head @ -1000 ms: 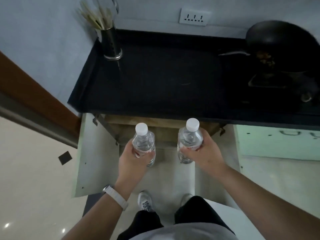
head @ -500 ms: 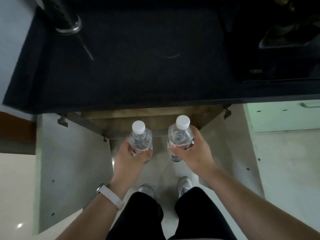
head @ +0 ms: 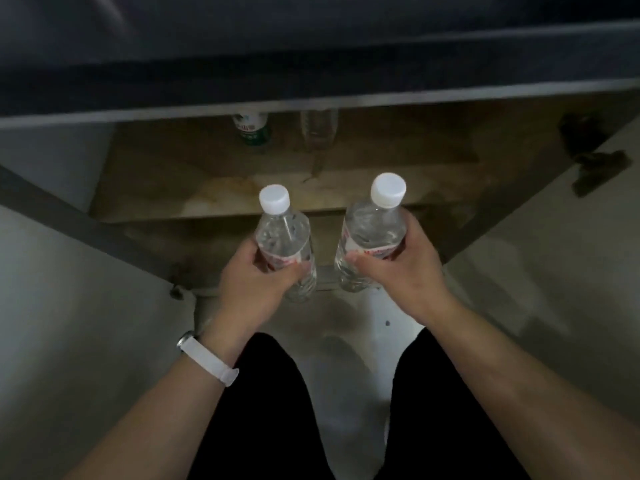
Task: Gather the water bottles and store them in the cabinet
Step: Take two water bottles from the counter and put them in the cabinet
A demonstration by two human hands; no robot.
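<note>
My left hand (head: 254,282) grips a clear water bottle (head: 282,233) with a white cap, held upright. My right hand (head: 398,268) grips a second clear, white-capped water bottle (head: 375,226), also upright. Both bottles hang in front of the open cabinet (head: 194,178) under the dark counter. On the cabinet's brown floor, far back, stand a bottle with a green label (head: 252,128) and a clear bottle (head: 318,128); the counter edge hides their tops.
The dark counter edge (head: 311,84) runs across the top. The grey left door (head: 69,289) and right door (head: 554,237) stand swung open on either side. My black-trousered legs (head: 263,410) are below, over a pale floor (head: 346,327).
The view has dropped and moved closer to the cabinet. The countertop has slid out of sight, the cabinet's inside and two stored bottles have come into view. Both hands still hold their bottles.
</note>
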